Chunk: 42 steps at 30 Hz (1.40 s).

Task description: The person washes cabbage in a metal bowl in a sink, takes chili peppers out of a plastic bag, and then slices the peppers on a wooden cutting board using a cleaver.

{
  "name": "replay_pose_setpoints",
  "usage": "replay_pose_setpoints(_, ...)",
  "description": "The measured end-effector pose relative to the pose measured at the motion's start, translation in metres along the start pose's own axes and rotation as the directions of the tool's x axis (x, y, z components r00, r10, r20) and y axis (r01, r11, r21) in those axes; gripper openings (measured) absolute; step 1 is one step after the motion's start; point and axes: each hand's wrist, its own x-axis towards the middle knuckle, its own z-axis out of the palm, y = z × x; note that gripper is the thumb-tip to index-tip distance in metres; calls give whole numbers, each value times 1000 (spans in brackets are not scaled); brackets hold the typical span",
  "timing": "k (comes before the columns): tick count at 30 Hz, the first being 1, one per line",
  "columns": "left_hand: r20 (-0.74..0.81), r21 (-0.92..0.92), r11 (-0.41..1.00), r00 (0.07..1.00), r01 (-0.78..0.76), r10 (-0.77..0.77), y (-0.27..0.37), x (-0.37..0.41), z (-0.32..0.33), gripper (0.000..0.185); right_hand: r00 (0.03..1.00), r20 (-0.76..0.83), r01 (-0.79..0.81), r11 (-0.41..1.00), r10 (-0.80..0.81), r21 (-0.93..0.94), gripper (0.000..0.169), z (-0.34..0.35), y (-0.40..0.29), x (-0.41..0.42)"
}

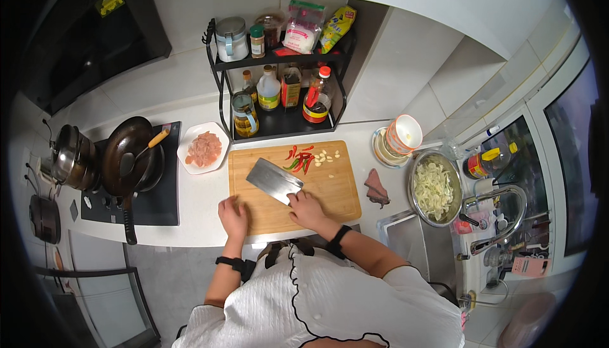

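On the wooden cutting board (285, 215), a cleaver (273, 179) lies with the flat of its blade facing up. My right hand (307, 210) is closed around its handle, which the hand hides, and fingers touch the heel of the blade. At the board's left front edge rests my left hand (232, 218), thumb apart from the fingers and nothing seen in it. Red chilies (304, 158), with a green one (294, 164) among them, lie near the board's far side. Peeled garlic cloves (323, 156) sit just right of them.
Left of the board stand a plate of sliced raw meat (204, 150) and a stove (162, 205) carrying a wok (124, 157). A black rack (280, 134) with bottles is behind. A cloth (376, 186), stacked bowls (404, 134) and a metal bowl of shredded cabbage (433, 191) are to the right.
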Motion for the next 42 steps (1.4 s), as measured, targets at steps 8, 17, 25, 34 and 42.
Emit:
replay_pose_setpoints(8,-38,-210,974,995,82,-92,41,35,35,8,974,-96,-186,969,204,162,36,-55,11,-17)
replay_pose_setpoints(17,168,-158,974,968,-160,186,92,63,134,7,872,-125,-413,849,473,329,19,-99,86,-106)
replay_pose_setpoints(25,268,-20,988,951,-154,154,92,70,146,10,909,-53,-386,885,413,261,16,-98,120,-116)
replay_pose_setpoints(34,463,-313,901,780,-301,422,119,-9,114,13,955,87,-296,896,283,331,17,-93,136,-102)
replay_pose_setpoints(42,424,-240,952,861,-192,281,131,-30,114,23,955,113,-296,910,275,291,16,-87,119,-93)
